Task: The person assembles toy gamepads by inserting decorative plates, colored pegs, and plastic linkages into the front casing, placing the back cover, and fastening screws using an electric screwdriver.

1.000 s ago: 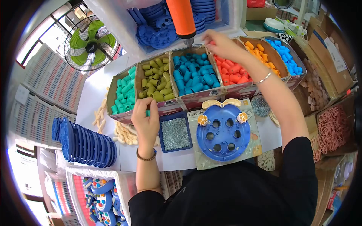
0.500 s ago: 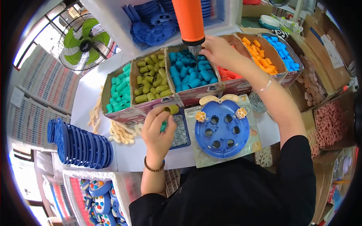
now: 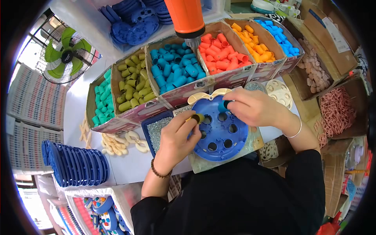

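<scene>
A round blue plastic plate point(image 3: 220, 151) with several holes lies on a light board point(image 3: 254, 144). A cream two-lobed piece point(image 3: 212, 96) sits along its far edge. Pinched in my left hand point(image 3: 176, 137) is an olive plastic cap point(image 3: 199, 118), held over the plate's left side. My right hand point(image 3: 256, 107) grips a teal plastic cap point(image 3: 224, 106) by the upper right part of the plate, near a hole. The fingers of both hands partly cover the plate's edges.
A divided cardboard box point(image 3: 172, 102) of coloured caps spans the far side. An orange power driver point(image 3: 184, 17) hangs above it. Left of the plate are a tray of small metal parts point(image 3: 158, 129), cream pieces point(image 3: 114, 143) and stacked blue plates point(image 3: 78, 164).
My right hand has come back from the teal caps' compartment to the plate with a teal cap. My left hand has moved right, bringing the olive cap over the plate. The view has shifted.
</scene>
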Demonstrator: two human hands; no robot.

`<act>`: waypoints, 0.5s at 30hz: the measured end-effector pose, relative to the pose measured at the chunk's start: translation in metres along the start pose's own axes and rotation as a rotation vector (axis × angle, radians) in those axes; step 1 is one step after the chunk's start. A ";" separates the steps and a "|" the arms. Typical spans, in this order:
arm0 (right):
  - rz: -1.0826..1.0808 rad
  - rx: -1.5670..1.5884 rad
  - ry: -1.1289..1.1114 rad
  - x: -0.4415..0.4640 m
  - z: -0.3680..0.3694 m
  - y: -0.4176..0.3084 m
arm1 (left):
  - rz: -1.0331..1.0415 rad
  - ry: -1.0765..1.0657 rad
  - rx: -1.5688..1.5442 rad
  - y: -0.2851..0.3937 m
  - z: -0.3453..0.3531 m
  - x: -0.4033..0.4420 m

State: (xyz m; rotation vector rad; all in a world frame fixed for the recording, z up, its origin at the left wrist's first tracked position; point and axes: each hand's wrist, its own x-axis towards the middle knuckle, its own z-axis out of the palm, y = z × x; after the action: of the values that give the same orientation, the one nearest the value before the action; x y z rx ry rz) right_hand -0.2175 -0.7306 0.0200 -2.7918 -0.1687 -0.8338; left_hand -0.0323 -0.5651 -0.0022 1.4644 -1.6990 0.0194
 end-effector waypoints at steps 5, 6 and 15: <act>-0.058 -0.046 -0.249 0.000 0.000 -0.005 | 0.055 -0.131 0.054 0.005 0.002 0.010; -0.059 -0.044 -0.248 -0.001 0.001 -0.005 | 0.080 -0.165 0.077 0.006 0.003 0.011; 0.119 -0.127 -0.091 -0.019 -0.004 -0.018 | -0.151 0.037 -0.001 0.006 -0.008 -0.001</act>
State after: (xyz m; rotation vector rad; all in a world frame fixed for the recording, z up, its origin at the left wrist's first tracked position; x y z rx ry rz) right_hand -0.2382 -0.7149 0.0163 -2.9260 0.0364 -0.7134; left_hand -0.0329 -0.5586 0.0056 1.5780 -1.5548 -0.0354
